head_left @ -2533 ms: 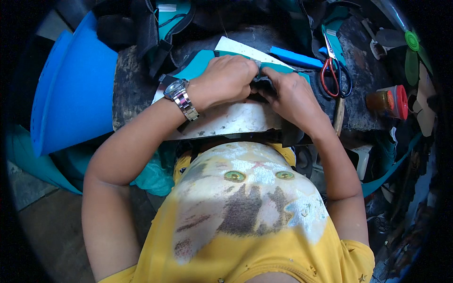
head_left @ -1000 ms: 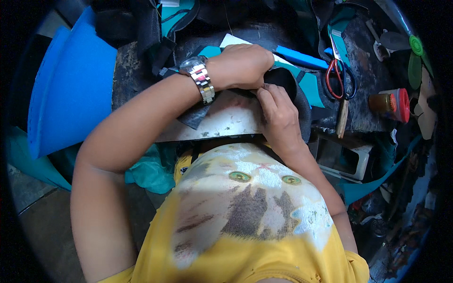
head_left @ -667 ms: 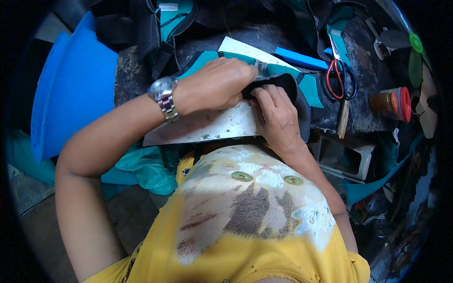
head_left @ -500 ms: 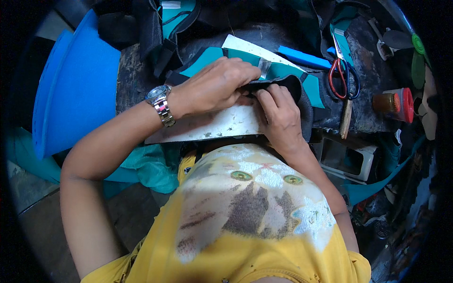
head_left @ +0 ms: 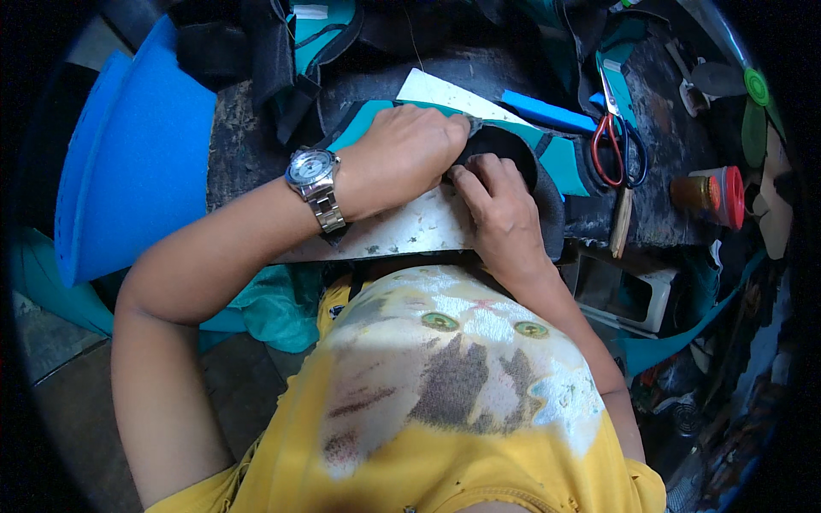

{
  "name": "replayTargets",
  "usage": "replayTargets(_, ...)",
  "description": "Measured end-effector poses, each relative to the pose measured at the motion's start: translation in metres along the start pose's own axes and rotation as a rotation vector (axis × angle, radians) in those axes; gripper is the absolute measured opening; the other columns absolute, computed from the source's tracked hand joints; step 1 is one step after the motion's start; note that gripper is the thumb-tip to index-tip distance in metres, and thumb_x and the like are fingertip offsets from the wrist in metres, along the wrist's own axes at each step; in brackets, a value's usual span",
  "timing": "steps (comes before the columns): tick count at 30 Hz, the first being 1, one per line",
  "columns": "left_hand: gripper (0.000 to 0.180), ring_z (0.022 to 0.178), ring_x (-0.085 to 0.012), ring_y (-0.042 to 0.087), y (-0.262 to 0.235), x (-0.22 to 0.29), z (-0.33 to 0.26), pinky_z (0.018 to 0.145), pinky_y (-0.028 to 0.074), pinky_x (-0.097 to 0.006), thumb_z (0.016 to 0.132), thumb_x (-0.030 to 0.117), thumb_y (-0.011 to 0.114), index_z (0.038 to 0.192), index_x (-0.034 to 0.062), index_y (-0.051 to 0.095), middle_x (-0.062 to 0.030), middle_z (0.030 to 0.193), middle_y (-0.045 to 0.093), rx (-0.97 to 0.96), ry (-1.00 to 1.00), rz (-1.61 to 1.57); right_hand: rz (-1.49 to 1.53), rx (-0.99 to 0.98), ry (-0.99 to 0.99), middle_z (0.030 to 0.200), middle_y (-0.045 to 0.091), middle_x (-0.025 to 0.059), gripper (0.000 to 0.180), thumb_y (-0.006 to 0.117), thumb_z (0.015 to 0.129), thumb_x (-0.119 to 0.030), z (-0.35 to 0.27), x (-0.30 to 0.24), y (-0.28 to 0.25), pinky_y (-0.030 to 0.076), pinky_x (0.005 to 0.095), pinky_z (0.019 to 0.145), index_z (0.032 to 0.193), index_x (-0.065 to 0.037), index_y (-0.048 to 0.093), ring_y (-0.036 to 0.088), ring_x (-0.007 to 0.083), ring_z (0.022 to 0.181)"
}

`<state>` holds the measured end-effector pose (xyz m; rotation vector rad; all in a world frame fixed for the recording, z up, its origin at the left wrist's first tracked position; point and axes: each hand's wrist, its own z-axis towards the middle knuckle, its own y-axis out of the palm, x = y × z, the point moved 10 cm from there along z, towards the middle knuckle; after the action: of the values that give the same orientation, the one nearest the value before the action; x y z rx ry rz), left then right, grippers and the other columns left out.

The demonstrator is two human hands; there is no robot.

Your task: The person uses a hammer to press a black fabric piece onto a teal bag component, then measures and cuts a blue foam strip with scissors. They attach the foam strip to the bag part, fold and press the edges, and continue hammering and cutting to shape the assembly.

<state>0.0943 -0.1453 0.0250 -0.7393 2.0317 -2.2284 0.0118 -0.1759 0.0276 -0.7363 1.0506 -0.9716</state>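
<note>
Evidently soft and light, the black material piece (head_left: 513, 158) flexes; left hand (head_left: 402, 158) grips a blade (head_left: 473, 126) closed-fisted, right hand (head_left: 505, 214) presses it flat, fingers spread.

A small round container (head_left: 714, 195) with a red lid lies on its side at the right edge of the desk (head_left: 667, 128). A small white label (head_left: 308, 12) sits on teal material at the upper middle of the frame.
</note>
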Motion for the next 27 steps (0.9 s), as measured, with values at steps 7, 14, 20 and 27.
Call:
replayTargets(7,0.02,0.084,-0.0434,0.065,-0.001,-0.007,-0.004,0.071,0.051,-0.051,0.083,0.007,0.068,0.099,-0.0022,0.06,-0.0241,0.083,0.066,0.051,-0.01,-0.127,0.092,0.115,-0.022,0.098,0.053,0.0152,0.022,0.059,0.079,0.0,0.002,-0.003,0.003,0.048,0.0415,0.084,0.101,0.002,0.061,0.055,0.0332,0.094)
replayTargets(14,0.029,0.093,-0.0448,0.062,0.004,-0.018,-0.018,0.076,0.048,-0.05,0.078,0.011,0.075,0.096,-0.0024,0.057,-0.0267,0.091,0.063,-0.116,-0.083,-0.292,0.066,0.043,-0.052,0.094,0.053,0.0144,0.021,0.061,0.076,0.001,0.005,-0.002,0.005,0.047,0.0407,0.079,0.097,0.001,0.061,0.053,0.0315,0.088)
replayTargets(20,0.02,0.08,-0.036,0.059,-0.023,0.014,-0.037,0.071,0.047,-0.045,0.075,-0.004,0.062,0.093,0.0019,0.057,-0.0141,0.081,0.058,0.219,0.282,-0.194,0.074,0.035,-0.034,0.093,0.053,0.0133,0.017,0.063,0.072,0.002,0.006,-0.002,0.004,0.046,0.0403,0.076,0.089,-0.001,0.06,0.053,0.0306,0.086)
replayTargets(27,0.015,0.075,-0.032,0.054,-0.017,0.01,-0.038,0.066,0.044,-0.041,0.077,0.002,0.061,0.089,0.0041,0.052,-0.0114,0.078,0.052,0.278,0.241,-0.206,0.068,0.063,-0.047,0.093,0.053,0.013,0.019,0.065,0.068,0.003,0.003,-0.002,0.003,0.046,0.042,0.075,0.086,-0.001,0.06,0.053,0.0315,0.087)
